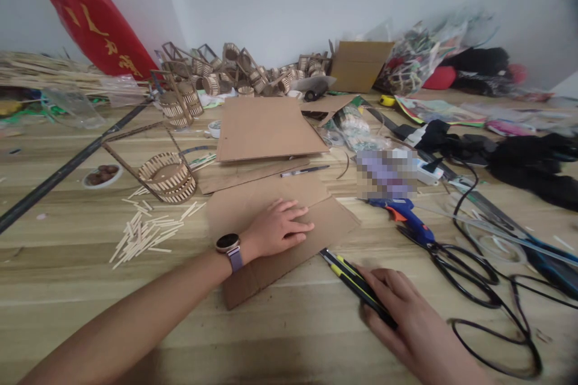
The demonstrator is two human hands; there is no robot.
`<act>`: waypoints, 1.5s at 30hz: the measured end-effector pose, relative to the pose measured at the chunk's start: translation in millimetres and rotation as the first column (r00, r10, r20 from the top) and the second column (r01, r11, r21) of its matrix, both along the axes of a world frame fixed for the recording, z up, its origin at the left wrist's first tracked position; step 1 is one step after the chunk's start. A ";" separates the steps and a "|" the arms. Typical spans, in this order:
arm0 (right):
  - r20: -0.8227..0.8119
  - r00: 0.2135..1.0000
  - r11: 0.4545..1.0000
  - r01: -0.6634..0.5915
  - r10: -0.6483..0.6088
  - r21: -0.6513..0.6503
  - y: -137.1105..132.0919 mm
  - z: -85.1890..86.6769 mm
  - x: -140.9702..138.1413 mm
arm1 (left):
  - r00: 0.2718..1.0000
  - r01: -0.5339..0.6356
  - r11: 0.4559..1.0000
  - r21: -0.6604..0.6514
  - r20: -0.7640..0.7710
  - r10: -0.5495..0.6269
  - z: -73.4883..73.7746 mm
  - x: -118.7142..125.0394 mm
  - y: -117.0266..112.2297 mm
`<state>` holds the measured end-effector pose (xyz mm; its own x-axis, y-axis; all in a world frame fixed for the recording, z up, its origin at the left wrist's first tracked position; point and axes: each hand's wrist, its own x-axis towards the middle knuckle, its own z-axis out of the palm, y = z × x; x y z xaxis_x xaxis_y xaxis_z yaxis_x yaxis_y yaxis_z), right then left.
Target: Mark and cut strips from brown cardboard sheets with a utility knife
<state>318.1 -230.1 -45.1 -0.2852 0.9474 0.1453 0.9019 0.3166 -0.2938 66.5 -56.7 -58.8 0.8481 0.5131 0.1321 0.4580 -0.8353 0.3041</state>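
Observation:
My left hand [280, 228] lies flat with spread fingers on a piece of brown cardboard [257, 280], pressing it against the wooden table. A watch is on that wrist. In my right hand [401, 313] is a black and yellow utility knife [356, 283], its blade pointing at the cardboard's near right edge. Whether the blade touches the edge I cannot tell. Behind my left hand a pen [304, 171] rests on the cardboard. Farther back lies a larger cardboard sheet [266, 129].
Left stand a small slatted basket [167, 177], loose wooden sticks [144, 233] and a bowl of brown balls [102, 176]. At right lie a blue glue gun [406, 219] and its looped black cable [469, 286]. More baskets [239, 69] and a cardboard box [361, 66] line the wall.

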 end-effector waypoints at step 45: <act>-0.024 1.000 1.000 -0.012 0.012 -0.006 -19.5 -13.7 -6.9 | 0.999 0.019 0.998 0.058 -0.033 -0.017 0.3 1.6 -6.1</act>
